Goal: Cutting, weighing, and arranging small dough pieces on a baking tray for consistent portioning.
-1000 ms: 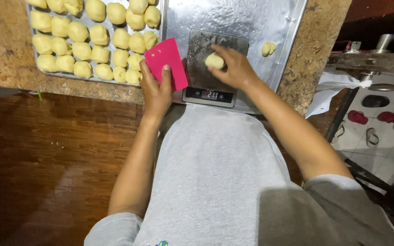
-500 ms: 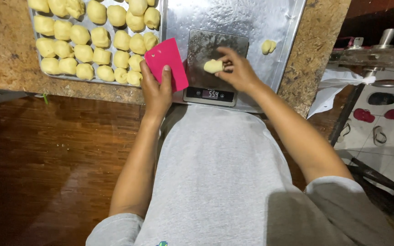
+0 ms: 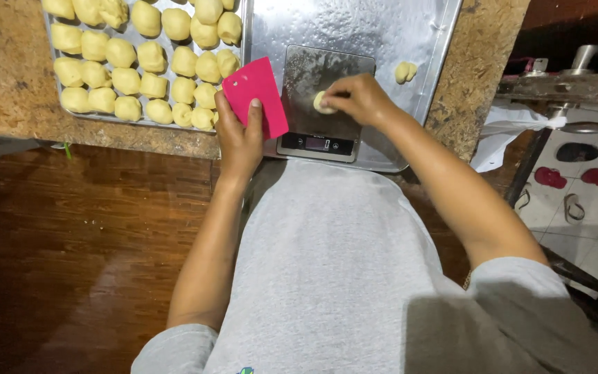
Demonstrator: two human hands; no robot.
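Note:
My left hand (image 3: 238,136) grips a pink plastic scraper (image 3: 257,98), held upright between the two trays. My right hand (image 3: 359,99) pinches a small pale dough piece (image 3: 322,103) resting on the steel platform of a digital kitchen scale (image 3: 320,104). The scale stands on a metal tray (image 3: 382,28) in front of me. Another small dough piece (image 3: 404,71) lies on that tray, right of the scale.
A second metal tray (image 3: 55,111) at the left holds several rows of yellow dough balls (image 3: 140,66). Both trays sit on a speckled stone counter (image 3: 1,76). To the right are a tiled floor with sandals (image 3: 576,176) and white cloth (image 3: 510,131).
My right hand has slid slightly left on the scale platform, keeping the dough piece under its fingertips. The left hand and scraper stay where they were.

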